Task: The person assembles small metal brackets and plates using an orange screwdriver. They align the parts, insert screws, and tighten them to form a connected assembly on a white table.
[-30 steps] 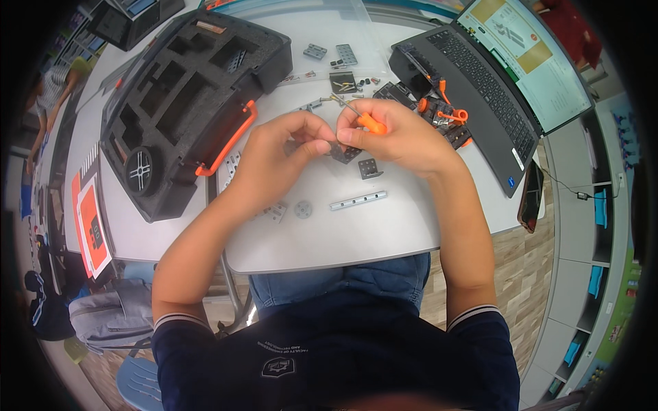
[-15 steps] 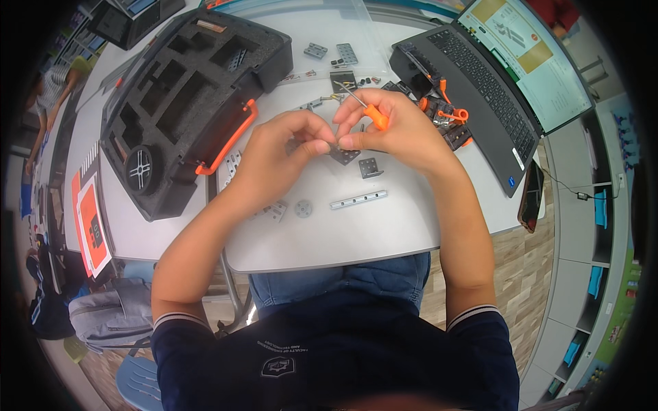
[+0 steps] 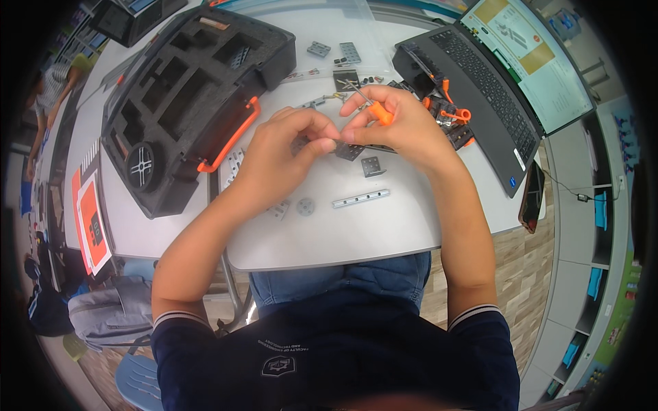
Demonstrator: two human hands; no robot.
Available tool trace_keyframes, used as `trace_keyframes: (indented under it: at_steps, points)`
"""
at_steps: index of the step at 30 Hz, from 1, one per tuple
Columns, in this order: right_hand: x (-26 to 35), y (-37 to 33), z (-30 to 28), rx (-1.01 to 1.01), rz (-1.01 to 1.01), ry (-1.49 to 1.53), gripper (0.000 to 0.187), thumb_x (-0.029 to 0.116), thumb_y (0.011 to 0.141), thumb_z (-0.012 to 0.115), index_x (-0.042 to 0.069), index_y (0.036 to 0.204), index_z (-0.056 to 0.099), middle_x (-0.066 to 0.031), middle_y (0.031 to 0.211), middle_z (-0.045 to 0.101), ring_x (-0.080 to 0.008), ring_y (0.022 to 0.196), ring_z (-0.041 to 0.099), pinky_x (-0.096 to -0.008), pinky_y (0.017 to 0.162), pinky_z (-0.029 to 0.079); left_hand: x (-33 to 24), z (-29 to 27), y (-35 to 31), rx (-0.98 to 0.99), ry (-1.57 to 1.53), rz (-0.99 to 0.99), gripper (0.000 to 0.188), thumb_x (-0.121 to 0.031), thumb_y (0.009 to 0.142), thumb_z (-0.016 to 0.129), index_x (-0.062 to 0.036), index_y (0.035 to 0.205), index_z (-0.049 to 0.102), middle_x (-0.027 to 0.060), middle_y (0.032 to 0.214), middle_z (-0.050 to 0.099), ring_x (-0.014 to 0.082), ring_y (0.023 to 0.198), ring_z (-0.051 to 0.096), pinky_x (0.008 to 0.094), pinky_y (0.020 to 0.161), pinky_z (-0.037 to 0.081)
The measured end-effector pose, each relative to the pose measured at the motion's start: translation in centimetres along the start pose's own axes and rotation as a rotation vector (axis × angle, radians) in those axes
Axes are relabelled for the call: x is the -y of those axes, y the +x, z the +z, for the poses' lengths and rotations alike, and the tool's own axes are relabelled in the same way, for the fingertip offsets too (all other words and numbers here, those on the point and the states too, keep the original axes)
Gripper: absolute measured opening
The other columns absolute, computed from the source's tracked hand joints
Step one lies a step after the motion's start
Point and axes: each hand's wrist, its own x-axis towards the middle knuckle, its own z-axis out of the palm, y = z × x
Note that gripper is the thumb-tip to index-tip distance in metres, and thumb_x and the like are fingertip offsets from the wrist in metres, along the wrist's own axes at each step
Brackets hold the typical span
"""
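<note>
My left hand (image 3: 284,147) is closed, thumb and forefinger pinching a dark perforated metal plate (image 3: 351,152) above the table. My right hand (image 3: 404,130) keeps an orange-handled screwdriver (image 3: 381,114) tucked in its curled fingers, the shaft pointing up and away to the left. Its thumb and forefinger meet at the plate's upper edge; whatever tiny part they pinch there is hidden. Just below lies a small angled bracket (image 3: 372,166) with holes. Nearer me are a slotted metal bar (image 3: 361,198) and a round perforated disc (image 3: 306,206).
An open black case (image 3: 205,137) with cut foam and an orange handle (image 3: 233,140) stands at left. On the right sit a laptop (image 3: 480,96) and black-orange assembled parts (image 3: 449,113). Loose plates (image 3: 349,53) and screws lie beyond my hands. A phone (image 3: 532,198) rests at the right edge.
My hands have shifted very slightly, and the right thumb and forefinger have moved a little on the plate's edge. Both grips look the same; the whole view has moved a touch.
</note>
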Motion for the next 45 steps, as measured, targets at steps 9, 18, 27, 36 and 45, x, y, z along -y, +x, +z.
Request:
trace_keyframes:
  at_steps: [9,18,27,36,45]
  points:
    - [-0.2,0.1,-0.1,0.009,0.003,0.033,0.032,0.002,0.080,0.078,0.003,0.109,0.063,-0.0060,0.084,0.074,-0.0087,0.081,0.069,-0.0223,0.078,0.052,0.1,0.0,0.1,-0.018,0.066,0.028,0.012,0.000,0.086,0.072,-0.0034,0.097,0.069,0.0040,0.091,0.067,0.0161,0.088,0.059,0.0308,0.085,0.047]
    - [-0.4,0.2,-0.1,0.000,-0.005,0.004,0.029,0.001,0.079,0.079,0.004,0.102,0.062,-0.0066,0.084,0.074,-0.0085,0.081,0.068,-0.0222,0.077,0.052,0.0,0.1,0.0,0.032,0.062,0.028,0.013,0.000,0.084,0.073,-0.0034,0.096,0.070,0.0053,0.090,0.067,0.0166,0.085,0.061,0.0303,0.081,0.049]
    - [-0.4,0.1,-0.2,0.013,0.020,-0.025,0.027,0.004,0.079,0.080,0.005,0.100,0.064,-0.0056,0.083,0.073,-0.0079,0.080,0.068,-0.0219,0.075,0.051,0.0,0.0,0.0,0.021,0.054,-0.014,0.010,-0.001,0.086,0.072,-0.0035,0.096,0.071,0.0044,0.090,0.067,0.0163,0.088,0.060,0.0301,0.082,0.047]
    - [0.2,-0.2,-0.1,0.024,0.027,0.005,0.023,0.008,0.082,0.077,0.004,0.101,0.065,-0.0064,0.086,0.074,-0.0080,0.080,0.067,-0.0217,0.074,0.049,0.1,0.0,0.0,-0.002,0.126,0.110,0.010,-0.001,0.085,0.072,-0.0045,0.095,0.071,0.0048,0.085,0.067,0.0186,0.084,0.059,0.0321,0.076,0.045]
    - [0.6,-0.5,-0.9,0.077,0.089,0.112,0.019,0.020,0.092,0.069,0.006,0.105,0.065,-0.0093,0.098,0.075,0.0025,0.052,0.036,-0.0172,0.047,0.027,0.6,0.3,0.2,-0.130,0.278,0.225,0.011,0.000,0.084,0.071,-0.0043,0.094,0.068,0.0055,0.086,0.067,0.0224,0.082,0.060,0.0342,0.076,0.047]
